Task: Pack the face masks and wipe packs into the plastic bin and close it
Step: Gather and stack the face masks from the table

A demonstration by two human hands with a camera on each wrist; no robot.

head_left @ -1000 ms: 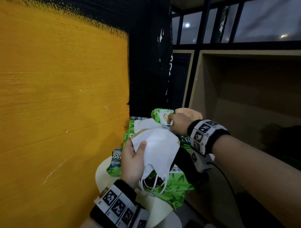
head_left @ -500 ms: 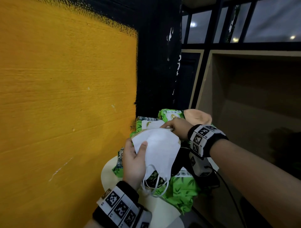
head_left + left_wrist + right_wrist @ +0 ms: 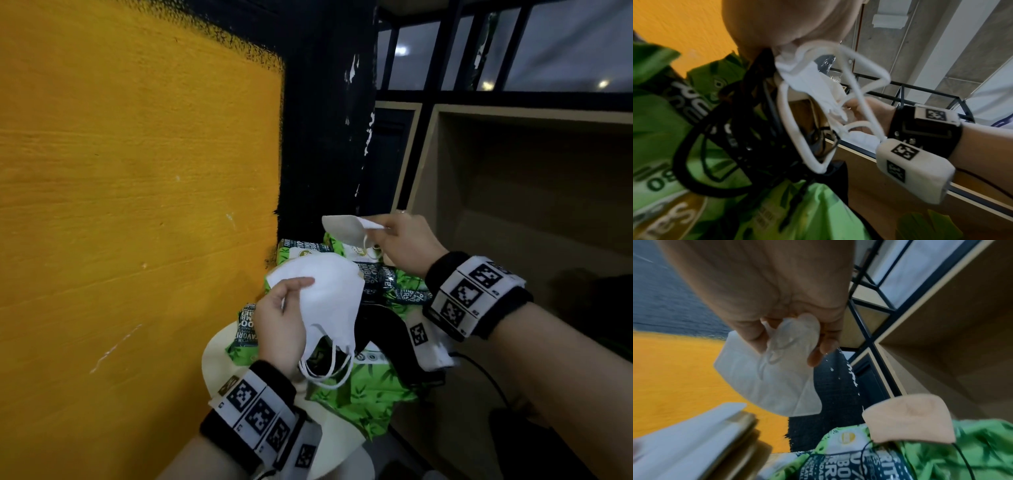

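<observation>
My left hand [image 3: 281, 318] grips a stack of white face masks [image 3: 325, 294], thumb on top, ear loops [image 3: 797, 129] hanging below. My right hand [image 3: 400, 243] pinches one white mask [image 3: 344, 224] by its end and holds it above the pile; the same mask [image 3: 766, 379] shows under the fingers [image 3: 813, 360]. Green wipe packs [image 3: 370, 394] lie heaped beneath both hands. A black mask [image 3: 380, 329] lies on them, and a peach mask [image 3: 908, 417] rests at the far end. No plastic bin is in view.
The packs lie on a cream round top [image 3: 219, 363]. A yellow wall [image 3: 137, 205] stands close on the left, with a black pillar [image 3: 325, 137] behind. A wooden shelf compartment [image 3: 513, 205] opens on the right.
My right hand has lifted a white mask off the far end of the pile and raised it. My left hand keeps hold of its mask stack.
</observation>
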